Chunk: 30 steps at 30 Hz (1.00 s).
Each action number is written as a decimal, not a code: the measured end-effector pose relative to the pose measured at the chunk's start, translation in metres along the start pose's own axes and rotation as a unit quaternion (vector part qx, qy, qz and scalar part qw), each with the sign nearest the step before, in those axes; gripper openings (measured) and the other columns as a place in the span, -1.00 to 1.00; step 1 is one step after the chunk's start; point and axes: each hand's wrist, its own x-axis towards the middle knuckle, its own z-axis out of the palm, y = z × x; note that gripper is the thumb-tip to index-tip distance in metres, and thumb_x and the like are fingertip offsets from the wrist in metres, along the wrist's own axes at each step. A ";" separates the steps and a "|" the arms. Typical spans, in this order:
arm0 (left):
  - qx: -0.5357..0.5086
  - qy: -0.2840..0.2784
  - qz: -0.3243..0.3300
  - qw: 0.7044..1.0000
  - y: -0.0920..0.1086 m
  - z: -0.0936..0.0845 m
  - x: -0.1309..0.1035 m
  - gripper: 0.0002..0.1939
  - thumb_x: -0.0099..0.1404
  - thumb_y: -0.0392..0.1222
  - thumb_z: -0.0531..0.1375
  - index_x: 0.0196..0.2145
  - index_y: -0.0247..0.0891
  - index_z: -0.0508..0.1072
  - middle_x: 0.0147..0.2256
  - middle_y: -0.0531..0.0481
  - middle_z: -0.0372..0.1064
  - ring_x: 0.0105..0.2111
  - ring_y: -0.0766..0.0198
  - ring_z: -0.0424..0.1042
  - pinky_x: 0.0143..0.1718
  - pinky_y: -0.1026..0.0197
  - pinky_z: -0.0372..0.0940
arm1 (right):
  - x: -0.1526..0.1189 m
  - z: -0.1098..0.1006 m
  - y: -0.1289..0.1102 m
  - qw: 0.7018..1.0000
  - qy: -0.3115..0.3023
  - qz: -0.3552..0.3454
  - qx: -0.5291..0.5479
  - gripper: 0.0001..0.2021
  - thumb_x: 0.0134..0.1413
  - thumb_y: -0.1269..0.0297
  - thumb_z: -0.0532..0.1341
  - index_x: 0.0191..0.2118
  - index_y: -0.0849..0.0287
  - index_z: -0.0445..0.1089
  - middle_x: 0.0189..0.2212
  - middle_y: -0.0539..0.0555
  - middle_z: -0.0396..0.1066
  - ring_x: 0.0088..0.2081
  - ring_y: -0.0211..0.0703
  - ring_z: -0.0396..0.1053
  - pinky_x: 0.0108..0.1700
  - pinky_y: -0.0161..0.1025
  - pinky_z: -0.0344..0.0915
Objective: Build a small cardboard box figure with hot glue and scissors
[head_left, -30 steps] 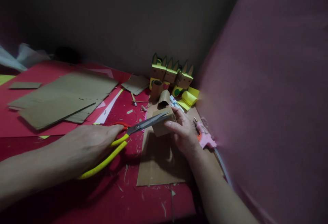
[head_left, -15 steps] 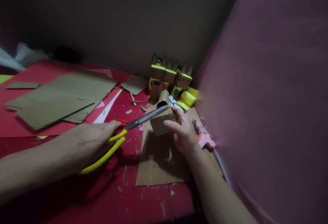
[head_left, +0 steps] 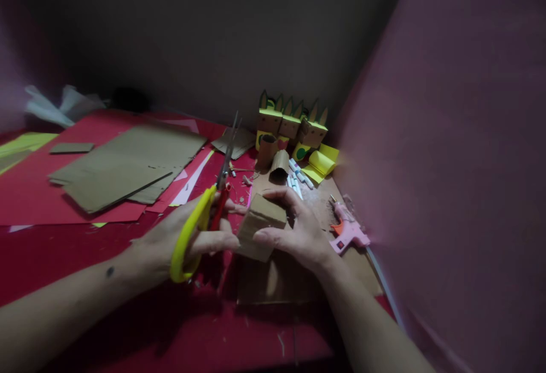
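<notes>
A small cardboard box is gripped between the thumb and fingers of my right hand. Yellow-handled scissors hang on my left hand, their blades pointing up and away with a narrow gap between them. The thumb and fingertips of that hand reach the left side of the box while the scissors stay in its grip. Beneath the box lies a flat cardboard sheet, partly in shadow.
At right lies a pink glue gun. Behind the box are cardboard tubes, markers, curled yellow paper and several eared cardboard figures. Cardboard sheets rest on red paper at left.
The scissors have swung from the box's top edge to point upward. My left hand has moved to the box's side, and the box has come lower and turned.
</notes>
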 end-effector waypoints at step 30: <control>0.003 0.076 0.044 0.996 0.027 0.020 -0.012 -0.30 0.06 -0.08 0.48 0.07 -0.16 0.26 -0.41 0.12 0.47 -0.47 0.20 0.52 -0.44 0.22 0.47 | -0.001 0.003 0.016 0.989 -0.074 -0.129 0.004 -0.06 -0.25 0.21 0.63 0.28 -0.14 0.22 0.08 0.07 0.40 0.06 0.03 0.46 0.16 0.04 0.42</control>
